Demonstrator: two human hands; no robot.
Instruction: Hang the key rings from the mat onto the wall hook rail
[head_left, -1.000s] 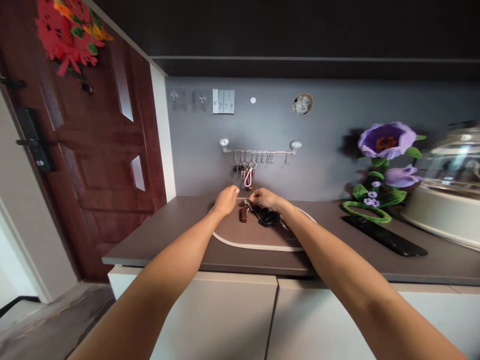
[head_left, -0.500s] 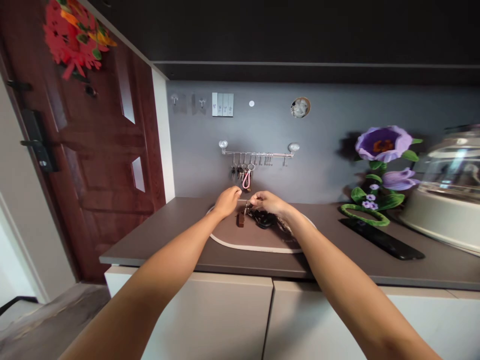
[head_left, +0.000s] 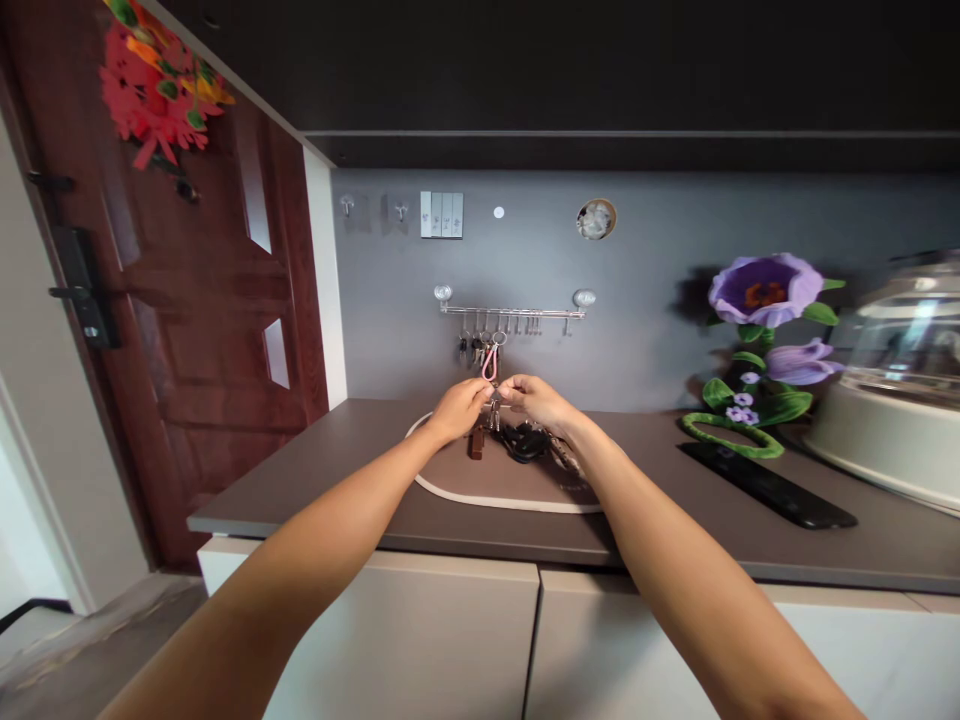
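Note:
My left hand [head_left: 460, 408] and my right hand [head_left: 537, 400] meet fingertip to fingertip over a brown mat, both closed in a pinch. A small bunch of keys [head_left: 495, 416] dangles between them, its top hidden by the fingers. Below on the mat lie a brown block-shaped fob [head_left: 477, 443] and a black bundle [head_left: 523, 442] whose kind I cannot make out. Just behind the hands, several keys [head_left: 477, 346] and a pink strap loop [head_left: 490, 362] hang from a clear hook rail [head_left: 517, 312] on the wall.
The brown mat [head_left: 487, 487] with a pale rim lies on the dark counter [head_left: 330, 470]. To the right are a black slab-like object [head_left: 765, 485], a purple knitted flower [head_left: 766, 287] and a clear-domed white appliance [head_left: 892, 430]. A dark shelf [head_left: 585, 70] overhangs; a red-brown door [head_left: 225, 400] stands left.
My left hand has moved right until its fingertips meet those of my right hand at the keys. The view has shifted slightly.

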